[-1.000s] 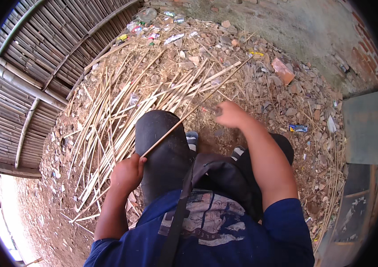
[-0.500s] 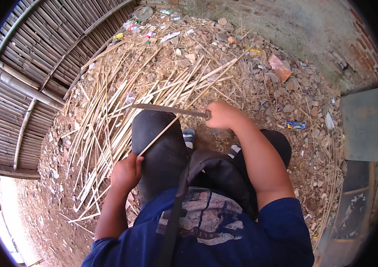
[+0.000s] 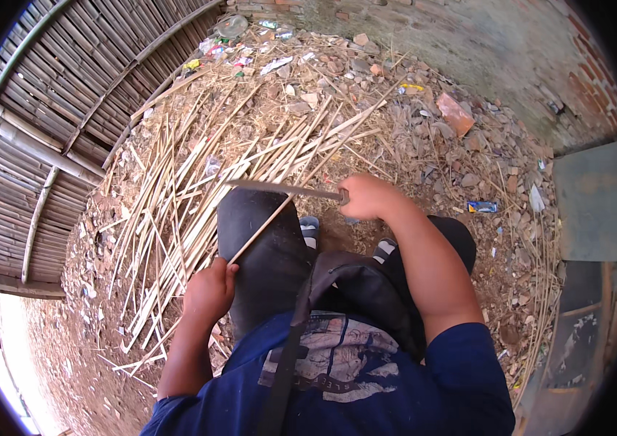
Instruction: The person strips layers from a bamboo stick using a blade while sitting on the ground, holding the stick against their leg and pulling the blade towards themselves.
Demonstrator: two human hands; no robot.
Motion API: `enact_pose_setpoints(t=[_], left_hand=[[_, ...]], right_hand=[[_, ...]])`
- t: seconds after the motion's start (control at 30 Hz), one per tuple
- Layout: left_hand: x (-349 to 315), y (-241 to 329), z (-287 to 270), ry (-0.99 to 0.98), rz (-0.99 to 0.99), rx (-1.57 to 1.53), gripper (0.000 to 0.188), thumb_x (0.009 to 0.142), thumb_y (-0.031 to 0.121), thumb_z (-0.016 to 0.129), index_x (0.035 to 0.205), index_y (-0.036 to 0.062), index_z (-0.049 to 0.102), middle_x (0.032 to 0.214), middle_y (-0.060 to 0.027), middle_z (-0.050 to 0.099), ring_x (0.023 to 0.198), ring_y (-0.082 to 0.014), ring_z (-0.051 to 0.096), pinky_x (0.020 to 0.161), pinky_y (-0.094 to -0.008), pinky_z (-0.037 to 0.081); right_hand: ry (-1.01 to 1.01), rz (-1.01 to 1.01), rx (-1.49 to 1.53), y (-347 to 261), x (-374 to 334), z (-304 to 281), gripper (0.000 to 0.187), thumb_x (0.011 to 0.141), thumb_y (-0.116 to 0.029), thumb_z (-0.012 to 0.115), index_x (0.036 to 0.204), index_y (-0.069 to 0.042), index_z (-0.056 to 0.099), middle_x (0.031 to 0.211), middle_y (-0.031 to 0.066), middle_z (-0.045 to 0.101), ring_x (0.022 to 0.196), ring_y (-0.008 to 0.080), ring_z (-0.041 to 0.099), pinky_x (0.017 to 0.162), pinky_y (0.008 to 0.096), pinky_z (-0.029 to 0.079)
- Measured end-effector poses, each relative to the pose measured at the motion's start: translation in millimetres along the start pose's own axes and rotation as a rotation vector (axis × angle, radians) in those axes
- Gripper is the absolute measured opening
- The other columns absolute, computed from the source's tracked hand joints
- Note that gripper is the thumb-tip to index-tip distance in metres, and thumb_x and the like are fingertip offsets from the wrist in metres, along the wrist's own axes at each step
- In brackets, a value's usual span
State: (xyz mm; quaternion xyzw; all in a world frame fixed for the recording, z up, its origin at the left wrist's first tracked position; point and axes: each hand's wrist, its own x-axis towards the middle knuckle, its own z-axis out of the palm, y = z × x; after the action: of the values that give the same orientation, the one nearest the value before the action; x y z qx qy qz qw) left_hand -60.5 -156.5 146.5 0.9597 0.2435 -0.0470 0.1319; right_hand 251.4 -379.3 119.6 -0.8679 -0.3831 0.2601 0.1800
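My left hand (image 3: pixel 209 289) is closed around the near end of a long, thin bamboo strip (image 3: pixel 262 229), which slants over my left thigh and away toward the far right. My right hand (image 3: pixel 363 197) grips the handle of a long-bladed knife (image 3: pixel 273 187). Its dark blade points left and crosses the strip just above my left knee. Whether the edge touches the strip or only passes over it, I cannot tell. Beyond and left of my left leg lies a loose pile of pale split bamboo strips (image 3: pixel 190 231) on the ground.
A bamboo-slat wall (image 3: pixel 46 131) rises on the left, and a plastered brick wall (image 3: pixel 461 54) runs along the far right. Rubble and litter cover the ground, including a reddish brick chunk (image 3: pixel 455 115) and a blue wrapper (image 3: pixel 482 207). A grey panel (image 3: pixel 593 200) stands at right.
The knife and my right hand have come slightly nearer to me and to the right. My left hand has also drawn back a little, still holding the strip.
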Motion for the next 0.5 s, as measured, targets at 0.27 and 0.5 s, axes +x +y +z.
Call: enact_pose_setpoints(t=[0.27,0.5], left_hand=[[-0.1,-2.8,8.1,0.038,-0.012,0.020,0.031,0.104,0.033,0.050,0.095,0.0035,0.054,0.075,-0.0250,0.066,0.073,-0.0476,0.066,0.068,-0.0598,0.050],[-1.5,-1.9,10.5,0.095,0.012,0.034,0.031,0.103,0.036,0.051,0.094,0.0066,0.054,0.076,-0.0225,0.067,0.071,-0.0458,0.066,0.065,-0.0588,0.051]], right_hand=[[-0.034,0.105,0.110,43.4,17.7,-5.5,0.039,0.072,-0.026,0.071,0.105,-0.005,0.072,0.099,0.0208,0.072,0.092,0.0360,0.069,0.082,0.0436,0.055],[0.078,0.035,-0.026,-22.5,-9.6,-12.9,0.041,0.072,-0.022,0.066,0.110,-0.005,0.072,0.099,0.0222,0.072,0.094,0.0378,0.070,0.082,0.0442,0.055]])
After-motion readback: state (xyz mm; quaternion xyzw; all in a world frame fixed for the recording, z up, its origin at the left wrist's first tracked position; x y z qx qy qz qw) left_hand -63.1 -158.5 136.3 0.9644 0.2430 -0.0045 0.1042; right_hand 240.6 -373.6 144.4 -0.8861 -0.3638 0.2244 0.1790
